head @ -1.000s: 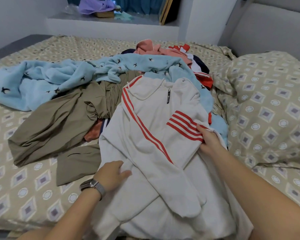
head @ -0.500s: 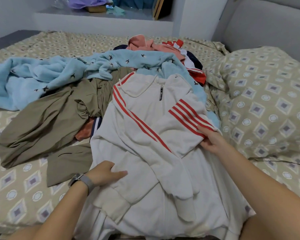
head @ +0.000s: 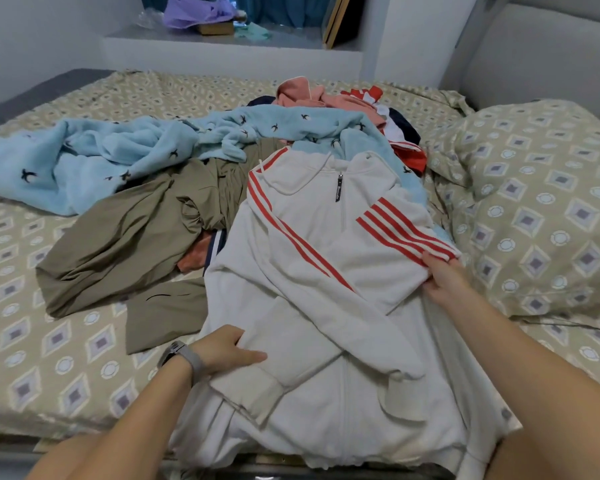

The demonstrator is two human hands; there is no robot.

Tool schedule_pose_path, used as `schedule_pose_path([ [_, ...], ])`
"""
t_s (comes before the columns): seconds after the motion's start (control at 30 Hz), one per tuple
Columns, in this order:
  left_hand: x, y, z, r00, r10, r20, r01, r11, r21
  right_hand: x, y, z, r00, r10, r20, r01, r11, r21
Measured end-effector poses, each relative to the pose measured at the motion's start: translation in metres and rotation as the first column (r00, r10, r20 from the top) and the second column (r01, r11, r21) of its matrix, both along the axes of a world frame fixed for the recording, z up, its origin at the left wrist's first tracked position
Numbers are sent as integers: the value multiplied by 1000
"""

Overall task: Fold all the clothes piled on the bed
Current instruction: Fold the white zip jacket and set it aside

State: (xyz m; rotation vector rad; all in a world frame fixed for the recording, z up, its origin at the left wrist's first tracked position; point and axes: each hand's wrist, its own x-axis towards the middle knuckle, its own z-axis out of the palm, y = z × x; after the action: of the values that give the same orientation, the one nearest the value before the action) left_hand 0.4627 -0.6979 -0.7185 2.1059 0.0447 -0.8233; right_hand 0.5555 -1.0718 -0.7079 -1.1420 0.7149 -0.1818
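A white zip jacket with red stripes [head: 326, 299] lies front-up at the bed's near edge, both sleeves crossed over its chest. My left hand [head: 227, 348], with a watch on its wrist, grips the jacket's left side near the cuff of one sleeve. My right hand [head: 442, 277] holds the fold of the striped right sleeve at the jacket's right edge. Behind the jacket lies the pile: an olive garment [head: 125, 237], a light blue fleece with bird prints [head: 118, 150], and pink, red and navy clothes [head: 347, 98].
The patterned bed sheet [head: 49, 351] is bare at the left front. A matching pillow [head: 541, 202] lies to the right against a grey headboard [head: 548, 53]. A ledge [head: 222, 39] behind the bed holds a purple bag and small items.
My right hand slid outward and down along the striped sleeve, pulling its fold toward the jacket's right edge. My left hand stayed on the jacket's left side. The camera shifted slightly.
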Motion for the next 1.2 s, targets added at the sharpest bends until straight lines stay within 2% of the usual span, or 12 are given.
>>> schedule_pose_path([
  [0.07, 2, 0, 1, 993, -115, -23, 118, 968, 222, -7, 8, -8, 993, 4, -118, -14, 996, -88],
  [0.13, 5, -3, 1, 985, -166, -52, 174, 930, 324, -14, 15, -11, 968, -84, -236, -2, 939, -344],
  [0.23, 14, -7, 3, 978, -206, 21, 177, 886, 428, -19, 24, -6, 921, -192, -339, -101, 722, -684],
  [0.3, 30, -8, 11, 962, -183, 205, 62, 872, 486, -15, 28, 3, 937, -208, -282, -119, 568, -815],
  [0.43, 88, -7, 39, 774, 0, 633, -306, 876, 374, 23, 32, 26, 984, 61, -168, -178, 292, -940],
  [0.6, 190, -29, 72, 597, 15, 802, -314, 925, 217, 108, 27, 56, 920, 360, -157, -193, 68, -979],
  [0.83, 320, -57, 94, 697, -90, 712, -210, 923, 323, 206, -1, 77, 810, 350, -471, -551, 181, -814],
  [0.97, 352, -84, 87, 817, 39, 575, -254, 920, 298, 230, 0, 64, 830, 380, -409, -553, 459, -696],
  [1.03, 358, -96, 88, 897, 179, 405, -276, 941, 195, 242, 2, 59, 840, 385, -381, -542, 573, -615],
  [1.1, 365, -99, 88, 893, 340, 295, -364, 931, 30, 245, 3, 59, 784, 500, -368, -619, 676, -400],
  [1.13, 367, -99, 91, 895, 385, 226, -389, 921, -30, 245, 2, 59, 715, 590, -376, -695, 662, -282],
  [1.2, 367, -94, 96, 936, 353, 18, -353, 935, 35, 246, 0, 56, 533, 735, -420, -836, 533, -128],
])
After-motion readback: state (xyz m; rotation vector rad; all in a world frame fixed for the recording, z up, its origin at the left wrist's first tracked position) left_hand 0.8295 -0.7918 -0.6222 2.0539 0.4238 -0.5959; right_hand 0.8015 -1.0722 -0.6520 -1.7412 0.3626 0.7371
